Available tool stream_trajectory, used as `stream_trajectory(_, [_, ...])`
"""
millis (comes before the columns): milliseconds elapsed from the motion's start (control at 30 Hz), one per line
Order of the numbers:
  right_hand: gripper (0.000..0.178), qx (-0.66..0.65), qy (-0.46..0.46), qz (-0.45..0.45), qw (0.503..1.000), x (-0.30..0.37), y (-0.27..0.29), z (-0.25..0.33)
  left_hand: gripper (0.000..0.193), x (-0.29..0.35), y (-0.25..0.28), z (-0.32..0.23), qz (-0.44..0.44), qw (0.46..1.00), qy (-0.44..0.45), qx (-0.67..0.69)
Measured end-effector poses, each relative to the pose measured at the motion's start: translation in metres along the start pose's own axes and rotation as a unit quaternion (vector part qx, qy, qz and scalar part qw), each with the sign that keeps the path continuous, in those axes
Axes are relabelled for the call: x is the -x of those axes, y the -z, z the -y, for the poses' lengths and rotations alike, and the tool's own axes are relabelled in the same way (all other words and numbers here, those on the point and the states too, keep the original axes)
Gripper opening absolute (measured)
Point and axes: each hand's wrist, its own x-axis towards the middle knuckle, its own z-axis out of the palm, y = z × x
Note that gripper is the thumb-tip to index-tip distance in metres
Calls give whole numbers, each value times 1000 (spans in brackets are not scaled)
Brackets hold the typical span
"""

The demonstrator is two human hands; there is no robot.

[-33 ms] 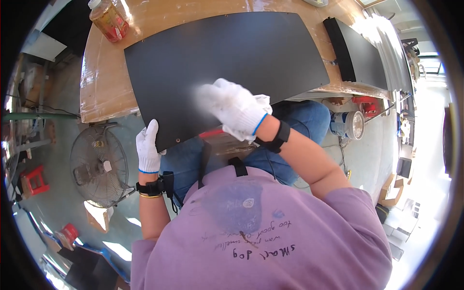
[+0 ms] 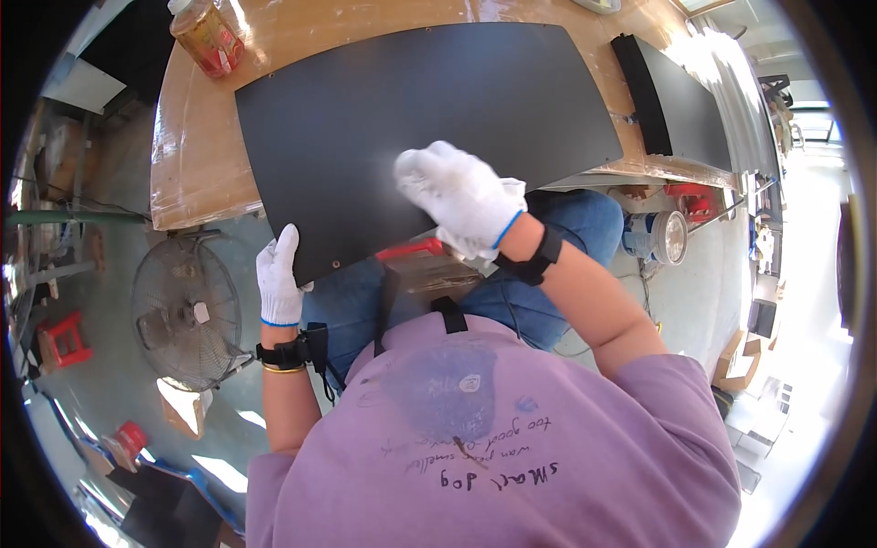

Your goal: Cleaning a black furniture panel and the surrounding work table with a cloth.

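**Holding a black panel (image 2: 365,119) by one corner, reaching over its face**

Relying on the film-covered counter (image 2: 196,178) to carry most of the weight, presumably because of the panel's breadth. Lying flat across the near edge of the counter, with the near left corner jutting out past it, probably to leave room for a grip from beneath. Leaving the stack of dark panels (image 2: 685,105) apart to the right and the bottle (image 2: 208,38) just beyond the far left corner, both clear of the panel's face.

Pinching the jutting corner with the left hand (image 2: 279,279), gloved in white: thumb on top, remaining fingers apparently tucked underneath and mostly hidden, likely to stop any sliding. Reaching over the panel's near side with the right hand (image 2: 461,196), gloved alike; cannot tell whether with fingers pressed flat or curled around something.

Differing from the earlier frame mainly at the right hand: now a little farther to the right and less blurred. Showing no clear change at the panel, the left hand or the bottle.
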Motion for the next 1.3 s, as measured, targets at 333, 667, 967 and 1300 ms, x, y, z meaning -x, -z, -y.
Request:
stream_trajectory(333, [26, 80, -104, -96, 987, -74, 45, -94, 34, -5, -3, -2, 16, 1000, -3, -1])
stream_trajectory(667, [16, 18, -44, 155, 987, 11, 44, -48, 36, -1, 0, -3, -18, 1000, 9, -3])
stream_trajectory(967, [32, 162, -152, -42, 974, -67, 54, -84, 32, -6, -1, -2, -5, 999, -5, 36])
stream_trajectory(1300, [30, 100, 124, 73, 985, -72, 37, -32, 36, -4, 8, 1, 1, 999, 30, 37])
